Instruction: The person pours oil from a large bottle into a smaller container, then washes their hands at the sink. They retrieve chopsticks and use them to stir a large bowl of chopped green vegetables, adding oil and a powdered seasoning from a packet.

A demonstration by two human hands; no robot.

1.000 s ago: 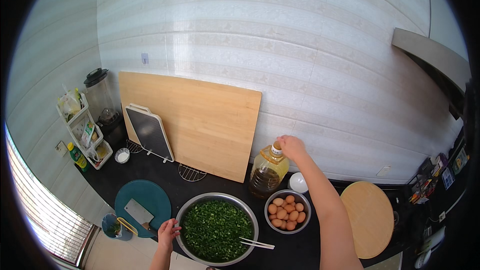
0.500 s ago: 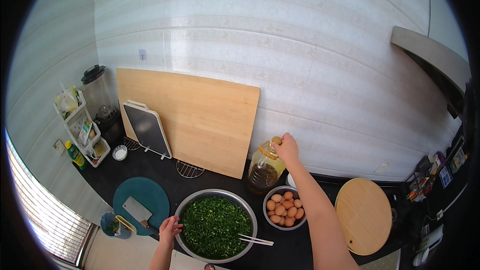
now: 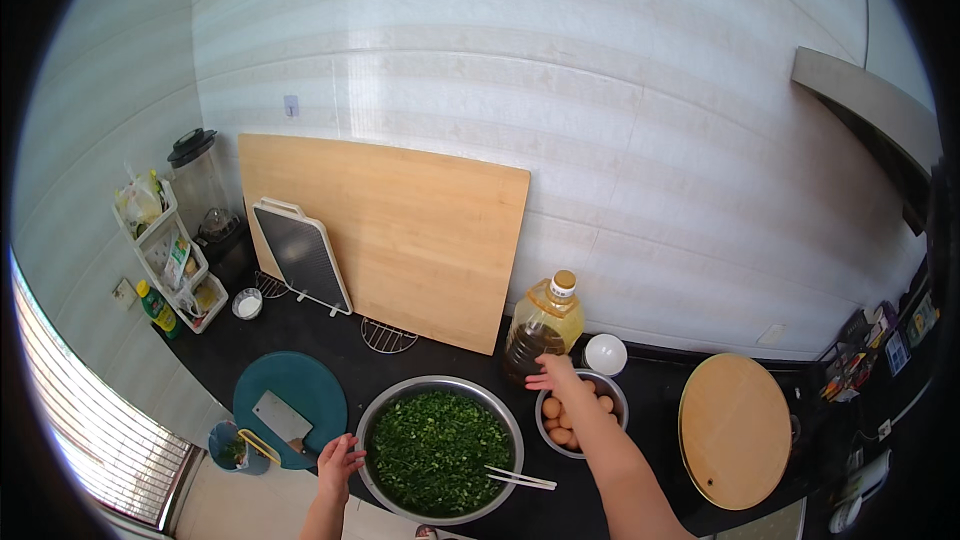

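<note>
A large steel bowl (image 3: 515,420) full of chopped green leaves (image 3: 437,450) stands on the black counter, with white chopsticks (image 3: 522,480) resting over its right side. My left hand (image 3: 340,458) is at the bowl's left rim, fingers spread and holding nothing. To the right, my right hand (image 3: 553,374) hovers over the far left edge of a smaller metal bowl (image 3: 624,402) of brown eggs (image 3: 556,426), fingers apart and empty. Behind it stands a big capped plastic bottle (image 3: 547,325) of dark liquid; my hand covers a lower part of it. My right forearm hides some eggs.
A cleaver (image 3: 283,416) lies on a round teal board (image 3: 322,392) at left. A white bowl (image 3: 605,353) sits by the wall, a round wooden board (image 3: 735,430) farther right. A large wooden board (image 3: 420,230) leans on the wall, behind a wire rack (image 3: 388,337).
My right hand has let go of the bottle's cap and come down toward the egg bowl. The white bowl now shows more fully. My left hand stays beside the large bowl.
</note>
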